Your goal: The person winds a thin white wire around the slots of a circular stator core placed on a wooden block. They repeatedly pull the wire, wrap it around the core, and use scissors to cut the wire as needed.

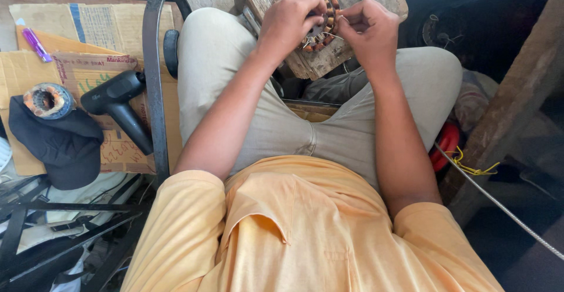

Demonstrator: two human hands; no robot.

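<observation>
Fingers of the left hand (291, 19) are curling over the wound copper stator ring (323, 16), clamped on its rim, while the right hand (367, 27) is pinching a thin wire at the ring's three o'clock edge. That ring is lying on a worn wooden block (329, 57) at twelve o'clock. At nine o'clock, flattened cardboard (88, 24) is carrying a black heat gun (117, 104), a second stator (48, 100) and a dark cap (61, 148).
</observation>
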